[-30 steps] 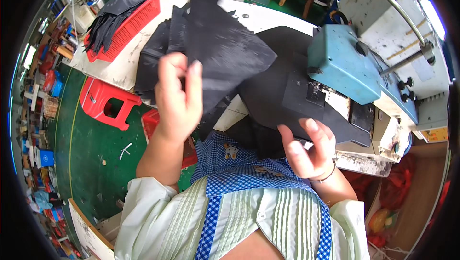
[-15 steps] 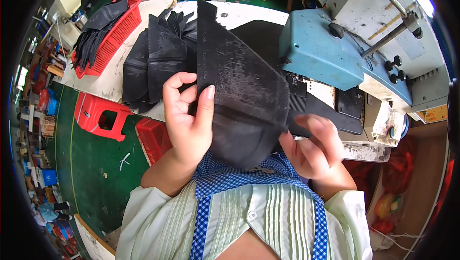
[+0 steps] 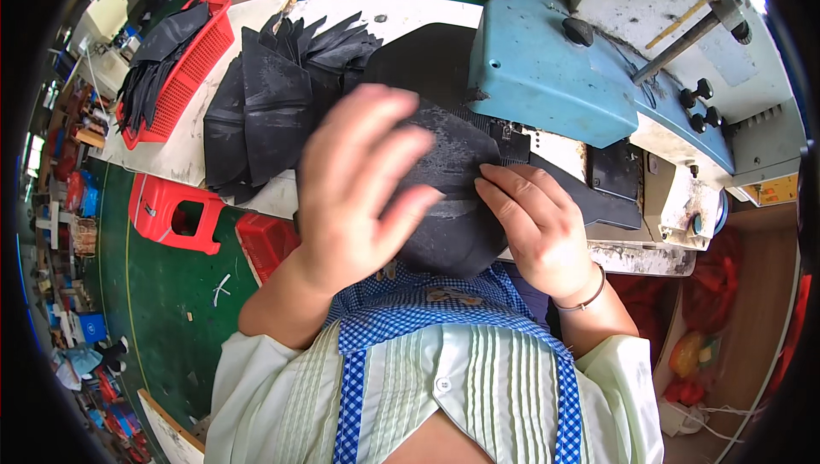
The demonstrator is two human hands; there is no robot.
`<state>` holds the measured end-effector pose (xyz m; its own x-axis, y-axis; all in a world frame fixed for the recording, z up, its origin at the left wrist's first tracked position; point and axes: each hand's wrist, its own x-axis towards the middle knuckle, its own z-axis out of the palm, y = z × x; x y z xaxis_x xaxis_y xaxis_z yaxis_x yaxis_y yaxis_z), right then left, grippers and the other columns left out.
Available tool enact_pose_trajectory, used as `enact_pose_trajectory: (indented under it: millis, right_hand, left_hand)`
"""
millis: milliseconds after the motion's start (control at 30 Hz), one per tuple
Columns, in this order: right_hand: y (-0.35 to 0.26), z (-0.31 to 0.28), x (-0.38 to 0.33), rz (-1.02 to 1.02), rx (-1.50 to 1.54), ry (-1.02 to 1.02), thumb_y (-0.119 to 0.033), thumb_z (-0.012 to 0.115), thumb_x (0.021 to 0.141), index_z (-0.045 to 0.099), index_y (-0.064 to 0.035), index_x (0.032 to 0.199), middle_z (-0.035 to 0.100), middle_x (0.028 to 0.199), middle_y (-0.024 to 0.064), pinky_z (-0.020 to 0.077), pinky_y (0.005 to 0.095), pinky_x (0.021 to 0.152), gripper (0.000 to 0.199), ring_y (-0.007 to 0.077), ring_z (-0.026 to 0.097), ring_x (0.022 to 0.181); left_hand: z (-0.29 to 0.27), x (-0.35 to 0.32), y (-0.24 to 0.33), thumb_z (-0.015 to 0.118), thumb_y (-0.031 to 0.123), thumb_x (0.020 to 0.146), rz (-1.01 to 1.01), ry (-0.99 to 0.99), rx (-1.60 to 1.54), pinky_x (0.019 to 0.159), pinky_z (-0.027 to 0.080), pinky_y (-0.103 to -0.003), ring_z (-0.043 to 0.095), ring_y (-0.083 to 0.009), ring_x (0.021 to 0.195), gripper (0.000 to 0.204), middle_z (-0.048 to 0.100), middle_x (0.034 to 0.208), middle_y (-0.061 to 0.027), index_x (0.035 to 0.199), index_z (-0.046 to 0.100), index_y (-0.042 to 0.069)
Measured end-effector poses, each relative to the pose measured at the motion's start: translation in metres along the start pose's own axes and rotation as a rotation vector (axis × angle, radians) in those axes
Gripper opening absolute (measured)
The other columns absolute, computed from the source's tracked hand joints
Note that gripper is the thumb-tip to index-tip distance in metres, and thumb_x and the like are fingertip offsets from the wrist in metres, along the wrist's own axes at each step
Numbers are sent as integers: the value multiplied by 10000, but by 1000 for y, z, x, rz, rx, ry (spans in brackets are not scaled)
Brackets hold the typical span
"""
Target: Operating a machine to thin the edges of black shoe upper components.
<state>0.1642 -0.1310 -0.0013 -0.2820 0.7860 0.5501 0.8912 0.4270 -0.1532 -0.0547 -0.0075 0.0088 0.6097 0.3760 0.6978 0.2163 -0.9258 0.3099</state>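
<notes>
A black, leather-like cut piece (image 3: 453, 233) with a scuffed, whitish surface lies in front of me, partly under the blue machine head. My right hand (image 3: 534, 220) has its fingers closed at the piece's right edge, close beside the machine's work area. Over the piece's left part is my left hand (image 3: 359, 195), blurred by motion, its fingers spread with nothing between them; it hides some of the piece. A fanned stack of similar black pieces (image 3: 278, 92) rests on the white table to the left.
The blue-and-white machine (image 3: 555, 71) stands at the right, with a metal rod above it. Beyond the stack, a red basket (image 3: 192, 71) holds more black pieces on the white table (image 3: 410, 13). A red plastic stool (image 3: 175, 212) stands on the green floor at left.
The black piece has come down from a raised, tilted position and moved toward the machine. My left hand has let go of it and spread; my right hand has closed on its edge.
</notes>
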Motion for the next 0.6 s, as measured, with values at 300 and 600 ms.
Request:
enact_pose_trajectory:
  millis: [300,600]
  right_hand:
    - [9,-3,0,68,-7,-15,-107,613,744,694,75,1181,696,1215,210,557,445,975,480,366,666,1110]
    - [14,0,1,152,42,52,71,673,710,731,44,1128,729,1168,168,568,425,949,423,348,691,1087]
  left_hand:
    - [43,17,3,724,179,887,3,-297,-1,1011,447,-448,593,-320,1254,343,644,1350,-116,1191,687,26]
    - [46,25,6,730,162,871,-19,-306,16,977,458,-444,613,-324,1153,355,656,1295,-121,1198,685,29]
